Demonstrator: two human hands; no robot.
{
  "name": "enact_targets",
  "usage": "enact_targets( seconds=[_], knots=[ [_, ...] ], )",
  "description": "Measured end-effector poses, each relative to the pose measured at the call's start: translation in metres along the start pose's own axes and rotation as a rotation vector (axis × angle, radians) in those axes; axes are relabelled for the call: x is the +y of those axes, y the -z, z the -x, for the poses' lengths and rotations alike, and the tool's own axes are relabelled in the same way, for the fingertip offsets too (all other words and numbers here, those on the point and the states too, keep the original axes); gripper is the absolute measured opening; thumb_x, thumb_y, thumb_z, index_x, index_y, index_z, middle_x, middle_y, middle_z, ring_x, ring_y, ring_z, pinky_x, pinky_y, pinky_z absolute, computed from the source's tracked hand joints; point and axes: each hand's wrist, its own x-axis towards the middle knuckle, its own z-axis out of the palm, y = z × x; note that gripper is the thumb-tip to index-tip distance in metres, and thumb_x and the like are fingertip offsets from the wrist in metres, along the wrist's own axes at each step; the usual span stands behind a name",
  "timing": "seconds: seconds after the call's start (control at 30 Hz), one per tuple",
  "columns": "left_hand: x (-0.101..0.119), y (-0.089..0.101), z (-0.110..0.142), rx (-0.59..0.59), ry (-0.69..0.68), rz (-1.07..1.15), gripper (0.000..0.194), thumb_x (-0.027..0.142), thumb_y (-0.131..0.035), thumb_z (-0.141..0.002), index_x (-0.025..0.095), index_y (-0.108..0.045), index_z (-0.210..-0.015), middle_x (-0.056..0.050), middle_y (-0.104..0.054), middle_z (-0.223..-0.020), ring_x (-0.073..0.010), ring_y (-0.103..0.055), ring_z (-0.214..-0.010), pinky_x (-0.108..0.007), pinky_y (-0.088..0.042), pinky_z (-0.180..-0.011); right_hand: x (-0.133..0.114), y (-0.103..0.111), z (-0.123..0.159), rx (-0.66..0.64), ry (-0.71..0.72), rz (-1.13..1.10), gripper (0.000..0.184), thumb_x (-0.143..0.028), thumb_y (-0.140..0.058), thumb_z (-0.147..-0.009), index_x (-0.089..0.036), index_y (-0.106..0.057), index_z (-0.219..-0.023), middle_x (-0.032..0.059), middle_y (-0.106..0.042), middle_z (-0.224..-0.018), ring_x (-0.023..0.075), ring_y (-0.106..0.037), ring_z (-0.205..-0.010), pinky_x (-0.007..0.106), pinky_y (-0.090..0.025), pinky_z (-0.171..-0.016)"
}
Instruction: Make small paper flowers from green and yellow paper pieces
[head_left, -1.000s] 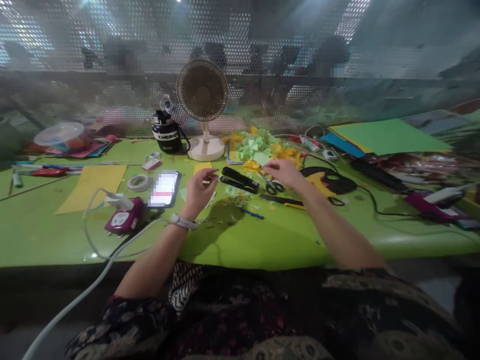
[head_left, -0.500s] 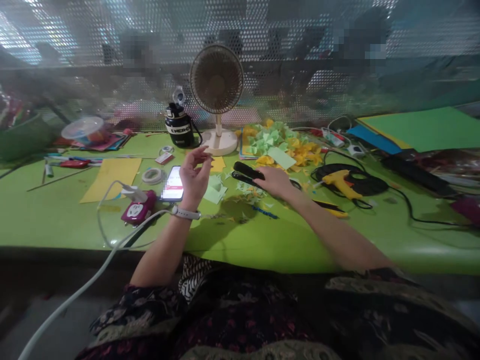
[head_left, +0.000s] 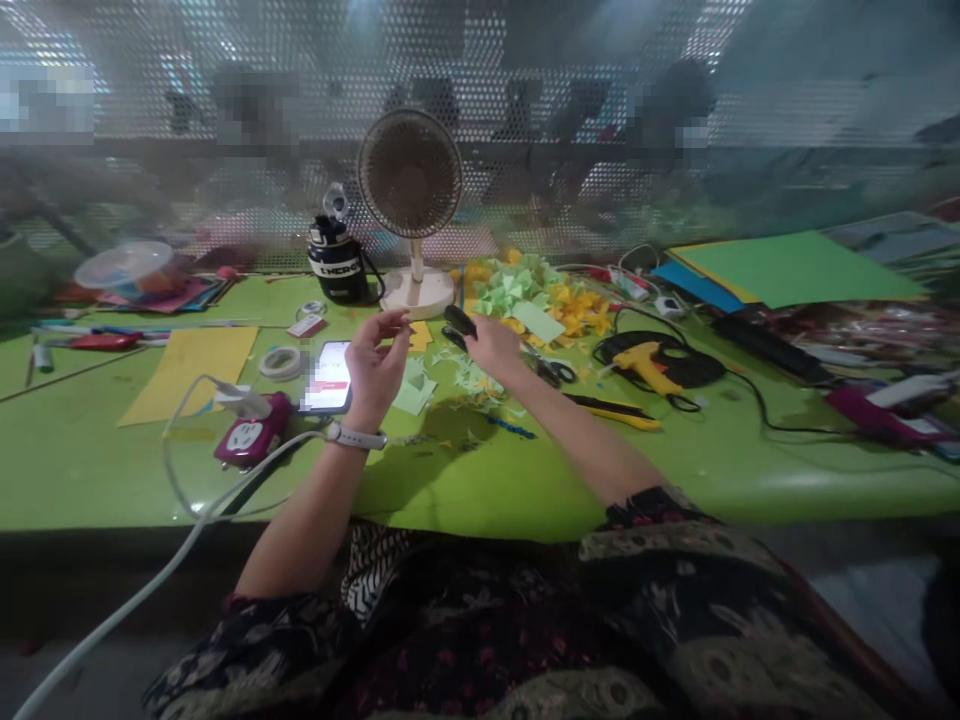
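My right hand (head_left: 496, 352) grips a black stapler (head_left: 459, 322) that points away to the left over paper scraps. Left of it, my left hand (head_left: 375, 372) is raised with curled fingers, thumb and fingertips close together; anything pinched there is too small to make out. A phone (head_left: 328, 378) with a lit screen lies beside that hand. Just right of it are pale green paper pieces (head_left: 414, 388) and a small yellow paper (head_left: 421, 336). Behind the stapler is a heap of folded green and yellow paper shapes (head_left: 517, 290). Scissors (head_left: 559, 370) lie partly behind my right forearm.
A white fan (head_left: 416, 290) and a black bottle (head_left: 337, 268) stand at the back. On the right lie a yellow glue gun (head_left: 649, 368), a yellow cutter (head_left: 615, 412) and coloured sheets (head_left: 810, 265). Leftward are a tape roll (head_left: 280, 363), yellow paper (head_left: 196, 370) and a purple socket block (head_left: 255, 432) with cables.
The view has shifted, so the table's things sit further left. My right hand with the stapler has come closer to my left hand, and the scissors show more.
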Motion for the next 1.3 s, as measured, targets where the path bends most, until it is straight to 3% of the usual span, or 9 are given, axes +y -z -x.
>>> enact_targets(
  seconds=[0.17,0.27,0.33,0.43,0.53,0.63,0.8,1.03,1.3],
  knots=[
    [-0.003,-0.001,0.001,-0.023,0.005,-0.003,0.021,0.022,-0.068,-0.083,0.017,-0.068,-0.103,-0.006,-0.073,-0.095,-0.0128,-0.071,-0.081,-0.02,-0.059,-0.064,-0.008,-0.012,-0.005,-0.037,-0.031,0.041,0.037,-0.036,-0.051,-0.096,-0.016,-0.057,-0.127,0.0164,-0.071,-0.113,0.0314,-0.067,-0.105,0.04,-0.052,-0.085],
    [-0.005,-0.001,0.002,-0.045,0.008,-0.013,0.021,0.024,-0.067,-0.083,0.017,-0.068,-0.103,-0.006,-0.073,-0.096,-0.0133,-0.07,-0.083,-0.021,-0.059,-0.064,0.0,-0.006,-0.004,-0.051,-0.001,-0.016,0.042,-0.044,-0.047,-0.097,-0.017,-0.059,-0.127,0.0152,-0.072,-0.112,0.0291,-0.068,-0.101,0.038,-0.052,-0.082],
    [-0.005,-0.002,0.003,-0.045,0.013,-0.021,0.02,0.024,-0.067,-0.084,0.018,-0.068,-0.103,-0.007,-0.072,-0.096,-0.013,-0.07,-0.083,-0.02,-0.059,-0.065,0.018,0.006,0.001,-0.063,0.037,-0.057,0.041,-0.044,-0.045,-0.098,-0.017,-0.064,-0.122,0.0138,-0.073,-0.112,0.026,-0.068,-0.097,0.035,-0.051,-0.08],
    [-0.004,-0.003,0.005,-0.059,-0.008,-0.021,0.02,0.023,-0.067,-0.084,0.018,-0.068,-0.103,-0.007,-0.072,-0.096,-0.0126,-0.07,-0.083,-0.02,-0.059,-0.065,0.063,0.03,0.012,-0.064,0.0,0.041,0.03,-0.029,-0.048,-0.094,-0.018,-0.071,-0.109,0.012,-0.074,-0.11,0.0259,-0.067,-0.1,0.033,-0.049,-0.079],
    [-0.003,-0.005,0.006,-0.083,-0.03,-0.031,0.02,0.022,-0.067,-0.083,0.018,-0.068,-0.103,-0.007,-0.072,-0.096,-0.0125,-0.07,-0.082,-0.02,-0.059,-0.064,0.106,0.049,0.022,-0.257,-0.112,0.186,0.023,-0.032,-0.06,-0.086,-0.02,-0.075,-0.099,0.0105,-0.075,-0.106,0.0272,-0.068,-0.097,0.032,-0.049,-0.075],
    [-0.004,-0.006,0.008,-0.092,-0.015,-0.05,0.019,0.022,-0.067,-0.083,0.017,-0.069,-0.102,-0.006,-0.072,-0.092,-0.0123,-0.07,-0.079,-0.02,-0.058,-0.063,0.125,0.054,0.028,-0.365,-0.125,0.256,0.023,-0.036,-0.063,-0.083,-0.022,-0.075,-0.097,0.0095,-0.075,-0.104,0.0266,-0.068,-0.097,0.03,-0.049,-0.074],
    [-0.01,-0.005,0.01,-0.133,0.01,-0.057,0.021,0.024,-0.067,-0.083,0.016,-0.069,-0.103,-0.008,-0.073,-0.094,-0.0137,-0.071,-0.082,-0.022,-0.059,-0.065,0.124,0.049,0.027,-0.393,-0.082,0.273,0.026,-0.036,-0.067,-0.08,-0.02,-0.074,-0.1,0.0107,-0.074,-0.108,0.0264,-0.068,-0.096,0.03,-0.048,-0.071],
    [-0.006,-0.006,0.012,-0.162,-0.001,-0.08,0.02,0.023,-0.067,-0.082,0.016,-0.07,-0.101,-0.007,-0.073,-0.093,-0.0135,-0.071,-0.082,-0.021,-0.058,-0.065,0.118,0.043,0.026,-0.402,0.045,0.285,0.033,-0.019,-0.07,-0.074,-0.018,-0.071,-0.107,0.0124,-0.071,-0.115,0.025,-0.067,-0.098,0.027,-0.046,-0.069],
    [-0.003,-0.006,0.013,-0.159,-0.027,-0.081,0.018,0.022,-0.067,-0.082,0.016,-0.071,-0.097,-0.007,-0.073,-0.094,-0.0135,-0.071,-0.082,-0.021,-0.059,-0.065,0.113,0.055,0.015,-0.385,0.06,0.147,0.049,-0.017,-0.07,-0.075,-0.018,-0.063,-0.123,0.0088,-0.071,-0.118,0.0213,-0.067,-0.098,0.024,-0.045,-0.069]
  ],
)
